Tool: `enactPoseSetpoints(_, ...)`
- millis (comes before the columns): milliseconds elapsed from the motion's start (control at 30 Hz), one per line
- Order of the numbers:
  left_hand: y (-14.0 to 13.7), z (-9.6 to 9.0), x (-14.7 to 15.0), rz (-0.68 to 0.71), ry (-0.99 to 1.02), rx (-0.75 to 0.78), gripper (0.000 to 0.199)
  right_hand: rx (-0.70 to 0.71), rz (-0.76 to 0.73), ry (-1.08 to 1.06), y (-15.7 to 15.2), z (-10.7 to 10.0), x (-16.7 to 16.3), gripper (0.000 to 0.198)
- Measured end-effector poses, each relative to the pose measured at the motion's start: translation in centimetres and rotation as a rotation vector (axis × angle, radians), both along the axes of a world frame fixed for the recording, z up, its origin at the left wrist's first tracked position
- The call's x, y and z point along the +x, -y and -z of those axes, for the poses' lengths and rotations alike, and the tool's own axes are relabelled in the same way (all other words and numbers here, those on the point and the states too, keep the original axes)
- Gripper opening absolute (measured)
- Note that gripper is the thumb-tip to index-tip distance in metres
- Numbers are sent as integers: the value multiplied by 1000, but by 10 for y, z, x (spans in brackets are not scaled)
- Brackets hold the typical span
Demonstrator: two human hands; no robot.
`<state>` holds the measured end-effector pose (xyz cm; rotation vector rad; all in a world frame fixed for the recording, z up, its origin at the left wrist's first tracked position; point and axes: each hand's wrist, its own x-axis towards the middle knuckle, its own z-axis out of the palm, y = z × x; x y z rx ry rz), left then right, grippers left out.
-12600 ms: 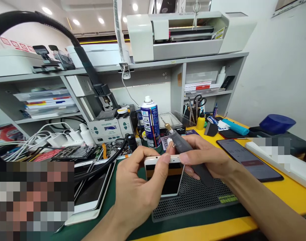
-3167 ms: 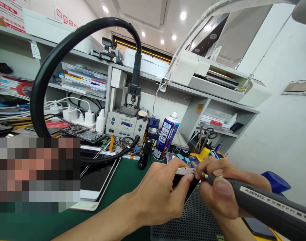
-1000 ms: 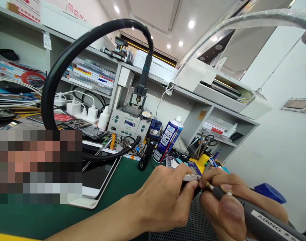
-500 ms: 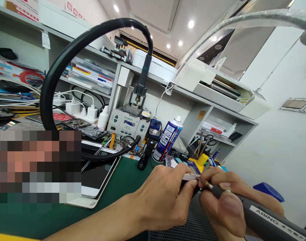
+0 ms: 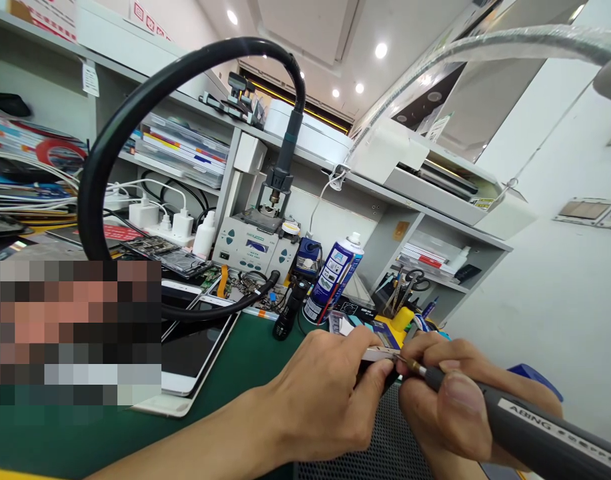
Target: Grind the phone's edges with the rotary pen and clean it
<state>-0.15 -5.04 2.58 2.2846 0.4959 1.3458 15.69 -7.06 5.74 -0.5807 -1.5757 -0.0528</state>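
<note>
My left hand is closed on a thin dark device with a silver edge, pinched between thumb and fingers; it looks like a phone, but most of it is hidden behind the hand. In my right hand is a dark grey rotary tool with a white "ABING" label, gripped like a pen. Its thin bit, set in a brass-coloured collet, meets the device's silver edge or lies just by it; I cannot tell which. Both hands are close together above a black perforated mat.
A hot-air station stands at the back, its black hose looping across the left. Near it are a spray can and a flashlight. White-framed tablets lie at left on the green mat. Scissors stand at right.
The view has shifted very slightly. Both hands keep their hold, and the tool's tip stays at the device's edge.
</note>
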Motion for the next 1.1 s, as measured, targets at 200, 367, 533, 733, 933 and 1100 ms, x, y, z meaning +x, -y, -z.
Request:
enactPoseSetpoints(200, 1, -3, -2, 14, 5, -7, 17, 138, -67, -262, -6, -1, -24, 31)
enactPoseSetpoints(367, 1, -2, -2, 42, 25, -16, 19, 0, -17, -386, -8, -13, -36, 23)
enactPoseSetpoints(533, 2, 3, 0, 59, 27, -35, 17, -113, 192, -323, -8, -18, -30, 27)
enactPoseSetpoints(733, 1, 4, 0, 61, 33, -8, 16, -238, 152, -280, -7, -21, -29, 30)
enactPoseSetpoints(933, 1, 3, -1, 69, 34, -24, 16, -254, 163, -282, -8, -24, -27, 29)
enactPoseSetpoints(1100, 2, 5, -1, 52, 41, -5, 16, -275, 110, -264, -8, -23, -27, 28)
